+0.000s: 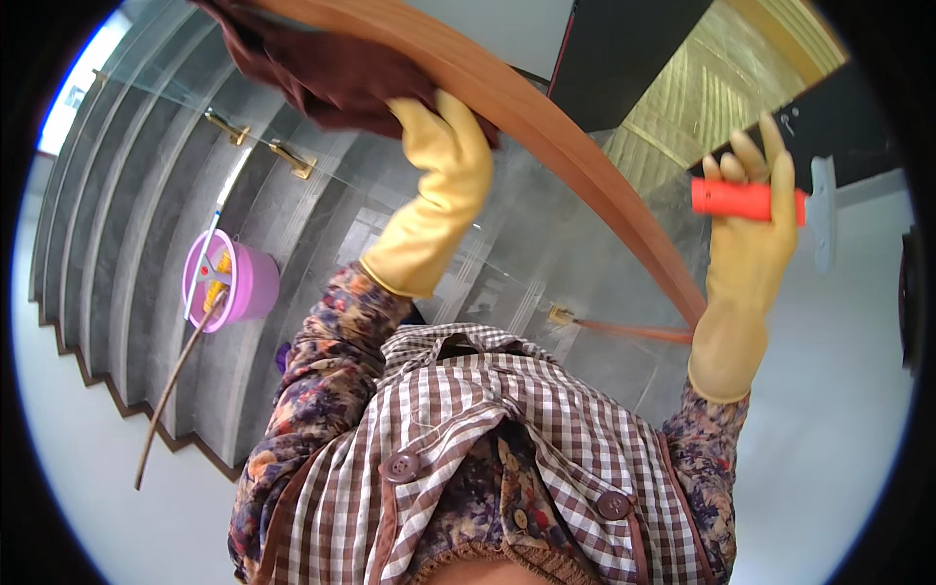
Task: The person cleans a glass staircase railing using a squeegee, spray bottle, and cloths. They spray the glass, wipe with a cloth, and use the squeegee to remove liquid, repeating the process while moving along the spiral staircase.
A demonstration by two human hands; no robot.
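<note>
My left hand (pixel 446 175), in a yellow rubber glove, grips a dark brown cloth (pixel 336 77) draped along a curved wooden handrail (pixel 556 135). The cloth hangs over the near side of the rail, and some of my fingertips are hidden in its folds. On the right, my right hand (pixel 753 256) wears a matching glove and holds a scraper by its red handle (pixel 731 199). The handle lies across the upturned palm, one finger over it and the others raised. The scraper's grey head (pixel 823 212) points right, near the white wall (pixel 826 409).
Grey stone stairs (pixel 117 241) curve down the left side. A pink bucket (pixel 256 281) on them holds a squeegee (pixel 212 273) and a long stick (pixel 162 417). Brass brackets (pixel 294 161) hold the glass panel (pixel 351 175) below the rail. A gold patterned panel (pixel 702 95) stands beyond.
</note>
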